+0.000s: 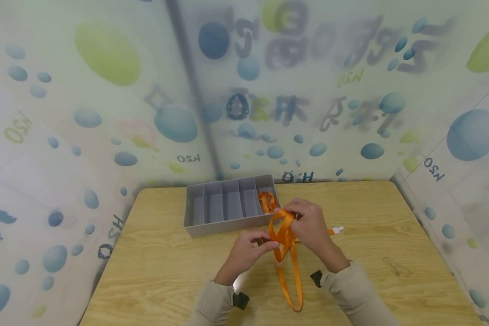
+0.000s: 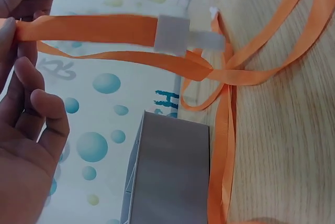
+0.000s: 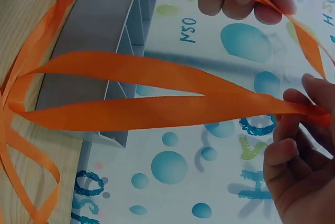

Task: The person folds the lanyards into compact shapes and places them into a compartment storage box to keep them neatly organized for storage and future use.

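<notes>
An orange lanyard (image 1: 297, 283) hangs in loops between both hands, its lower loop lying on the wooden table. My left hand (image 1: 244, 253) pinches the strap between thumb and fingers; the left wrist view has a white plastic buckle (image 2: 172, 34) on the strap beyond that hand. To the upper right, my right hand (image 1: 311, 226) grips a bunched part of the same lanyard. In the right wrist view two lengths of strap (image 3: 157, 114) come together at the right hand's fingertips. A white end piece (image 1: 338, 230) sticks out past the right hand.
Behind the hands stands a grey divided tray (image 1: 228, 224) with several compartments. Its rightmost one holds more orange strap (image 1: 267, 202). The wooden table (image 1: 146, 271) is bounded at the back and sides by patterned sheets (image 1: 248, 149).
</notes>
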The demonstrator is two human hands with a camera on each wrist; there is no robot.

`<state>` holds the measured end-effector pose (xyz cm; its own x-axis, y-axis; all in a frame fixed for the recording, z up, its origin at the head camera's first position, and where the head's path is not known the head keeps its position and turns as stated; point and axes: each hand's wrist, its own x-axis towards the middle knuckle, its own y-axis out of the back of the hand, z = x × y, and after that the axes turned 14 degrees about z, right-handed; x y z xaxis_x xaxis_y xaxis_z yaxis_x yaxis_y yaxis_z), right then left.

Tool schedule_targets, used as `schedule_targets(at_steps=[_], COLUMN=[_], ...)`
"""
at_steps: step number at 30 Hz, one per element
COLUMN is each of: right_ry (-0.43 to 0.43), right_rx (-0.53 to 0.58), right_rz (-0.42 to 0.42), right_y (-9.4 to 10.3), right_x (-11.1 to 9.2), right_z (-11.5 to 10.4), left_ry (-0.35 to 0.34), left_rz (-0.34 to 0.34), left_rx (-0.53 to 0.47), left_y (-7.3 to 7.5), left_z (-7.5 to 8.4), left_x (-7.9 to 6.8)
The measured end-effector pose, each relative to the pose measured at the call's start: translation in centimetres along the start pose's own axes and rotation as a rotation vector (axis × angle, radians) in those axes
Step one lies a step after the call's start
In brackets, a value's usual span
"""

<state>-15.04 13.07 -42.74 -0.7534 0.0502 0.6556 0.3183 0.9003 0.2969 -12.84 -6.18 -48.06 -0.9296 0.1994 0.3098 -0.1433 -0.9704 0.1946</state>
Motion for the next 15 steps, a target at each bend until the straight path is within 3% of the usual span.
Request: schedule_targets(at_steps=[4,8,12,15], right_ry=[0.045,0.027,-0.011,-0.041], right_rx=[-0.046,-0.057,-0.068,-0.074], right_rz=[-0.004,-0.01,-0.035,-0.058], right_y=[-0.1,-0.1,-0.2,-0.2], right_x=[0.2,0.6,1.0,1.2], right_z=[0.1,-0.3,-0.6,-0.8], left_ry=[-0.005,-0.035,-0.03,0.011], left_rz=[-0.001,-0.013,0.027,0.073], left_rx=[0.013,0.016,-0.002,-0.058], left_y=[-0.2,-0.4,-0.8,-1.3], left_z=[-0.8,-1.1,-1.2,-1.2], left_x=[0.0,0.0,-0.2,-0.3])
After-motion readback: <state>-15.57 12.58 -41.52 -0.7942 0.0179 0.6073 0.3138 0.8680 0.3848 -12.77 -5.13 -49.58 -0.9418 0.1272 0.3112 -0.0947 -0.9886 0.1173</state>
